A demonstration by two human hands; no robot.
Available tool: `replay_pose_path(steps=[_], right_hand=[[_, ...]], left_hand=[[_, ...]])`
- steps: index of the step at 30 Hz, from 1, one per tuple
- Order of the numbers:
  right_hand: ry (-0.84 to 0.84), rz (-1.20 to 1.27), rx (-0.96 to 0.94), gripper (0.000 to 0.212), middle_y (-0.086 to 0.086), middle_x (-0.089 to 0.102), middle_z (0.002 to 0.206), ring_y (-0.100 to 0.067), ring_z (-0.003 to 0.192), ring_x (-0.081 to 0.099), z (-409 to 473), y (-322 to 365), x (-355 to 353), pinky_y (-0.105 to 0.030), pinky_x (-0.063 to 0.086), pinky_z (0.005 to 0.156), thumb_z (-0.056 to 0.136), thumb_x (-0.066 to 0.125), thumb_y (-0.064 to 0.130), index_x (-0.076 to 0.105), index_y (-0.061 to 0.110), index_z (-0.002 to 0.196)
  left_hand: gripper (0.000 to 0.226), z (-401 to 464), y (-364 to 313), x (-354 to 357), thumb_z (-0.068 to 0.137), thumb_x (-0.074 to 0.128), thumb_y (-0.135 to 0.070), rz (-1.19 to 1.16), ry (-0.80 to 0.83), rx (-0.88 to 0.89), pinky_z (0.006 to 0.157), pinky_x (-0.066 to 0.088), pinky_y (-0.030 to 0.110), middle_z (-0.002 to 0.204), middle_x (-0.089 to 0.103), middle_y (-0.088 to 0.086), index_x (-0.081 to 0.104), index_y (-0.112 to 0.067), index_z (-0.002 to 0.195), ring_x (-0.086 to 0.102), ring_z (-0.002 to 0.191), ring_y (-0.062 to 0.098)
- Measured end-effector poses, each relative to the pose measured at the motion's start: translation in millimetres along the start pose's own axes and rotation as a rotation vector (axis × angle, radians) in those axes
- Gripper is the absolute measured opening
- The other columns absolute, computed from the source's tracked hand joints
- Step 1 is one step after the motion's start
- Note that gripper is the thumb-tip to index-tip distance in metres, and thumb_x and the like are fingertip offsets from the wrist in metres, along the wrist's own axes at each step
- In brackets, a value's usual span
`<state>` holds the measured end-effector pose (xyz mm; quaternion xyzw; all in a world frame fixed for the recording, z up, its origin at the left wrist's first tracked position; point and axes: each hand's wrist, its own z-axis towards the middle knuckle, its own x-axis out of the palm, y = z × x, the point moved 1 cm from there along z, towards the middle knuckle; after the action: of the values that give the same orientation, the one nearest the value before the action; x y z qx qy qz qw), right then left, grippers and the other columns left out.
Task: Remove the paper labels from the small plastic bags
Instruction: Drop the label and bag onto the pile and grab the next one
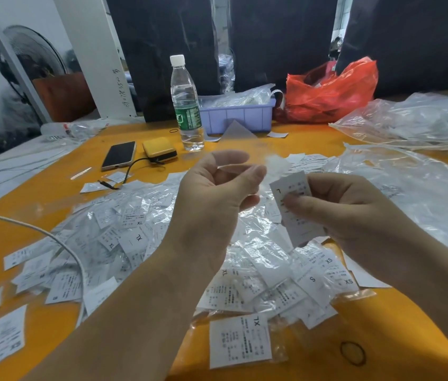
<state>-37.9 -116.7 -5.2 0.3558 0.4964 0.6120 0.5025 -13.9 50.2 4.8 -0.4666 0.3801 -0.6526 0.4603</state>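
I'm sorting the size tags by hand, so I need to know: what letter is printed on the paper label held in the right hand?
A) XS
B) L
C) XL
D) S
B: the paper label pinched by the right hand shows a single "L" near its top edge; the XL, S and XS tags lie in the pile on the table.

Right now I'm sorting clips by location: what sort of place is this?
Probably a garment packing workshop: a table heaped with size labels in small plastic bags, and a tray of more.
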Motion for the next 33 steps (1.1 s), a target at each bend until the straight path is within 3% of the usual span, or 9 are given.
replay_pose_path(steps=[3,7,15,20,25,33], right_hand=[[-0.007,-0.014,-0.016,0.031,-0.007,0.064,0.073,-0.016,0.064,0.058,-1.1,0.3,1.3,-0.028,0.05,0.051,0.072,0.063,0.028,0.074,0.008,0.093],[-0.091,-0.147,-0.063,0.025,-0.015,0.07,0.082,-0.017,0.067,0.061,-1.1,-0.5,0.1,-0.027,0.051,0.054,0.078,0.067,0.032,0.075,0.013,0.091],[-0.125,-0.165,-0.052,0.01,-0.006,0.074,0.085,-0.017,0.073,0.066,-0.5,-1.5,-0.8,-0.033,0.049,0.063,0.088,0.068,0.022,0.076,0.021,0.093],[-0.14,-0.162,-0.054,0.012,-0.004,0.074,0.083,-0.012,0.069,0.065,-0.3,-1.2,-1.6,-0.027,0.05,0.056,0.088,0.066,0.018,0.076,0.024,0.091],[-0.138,-0.192,-0.073,0.021,-0.005,0.075,0.086,-0.021,0.074,0.068,-0.6,-2.0,-0.2,-0.035,0.052,0.064,0.077,0.062,0.032,0.075,0.032,0.093],[-0.064,-0.181,-0.077,0.022,-0.01,0.073,0.085,-0.017,0.071,0.063,0.2,-4.7,2.0,-0.033,0.05,0.058,0.078,0.062,0.032,0.076,0.025,0.094]], left_hand=[[0.026,-0.2,1.5,0.4,0.063,0.077,-0.019,-0.004,0.003,-0.003,0.06,0.054,0.023,0.07,0.067,-0.004,0.065,-0.019,0.086,0.064,0.064,0.01],[0.028,-1.1,1.9,2.0,0.062,0.076,-0.02,-0.016,0.03,-0.011,0.061,0.054,0.022,0.069,0.067,-0.005,0.065,-0.018,0.088,0.064,0.063,0.01],[0.028,-0.7,2.0,0.9,0.063,0.077,-0.02,-0.026,0.02,-0.016,0.06,0.054,0.022,0.069,0.066,-0.005,0.066,-0.018,0.089,0.065,0.064,0.01],[0.022,-0.3,-0.1,-0.5,0.069,0.077,-0.016,-0.046,0.008,-0.006,0.058,0.054,0.023,0.069,0.067,-0.005,0.066,-0.018,0.089,0.064,0.063,0.01],[0.018,-0.9,-1.1,-0.3,0.074,0.075,-0.012,-0.054,0.0,-0.003,0.058,0.054,0.023,0.07,0.066,-0.003,0.065,-0.017,0.089,0.064,0.063,0.01],[0.015,-2.9,1.8,4.0,0.081,0.074,-0.009,0.001,0.043,0.003,0.06,0.055,0.024,0.069,0.066,-0.004,0.063,-0.016,0.088,0.064,0.063,0.01]])
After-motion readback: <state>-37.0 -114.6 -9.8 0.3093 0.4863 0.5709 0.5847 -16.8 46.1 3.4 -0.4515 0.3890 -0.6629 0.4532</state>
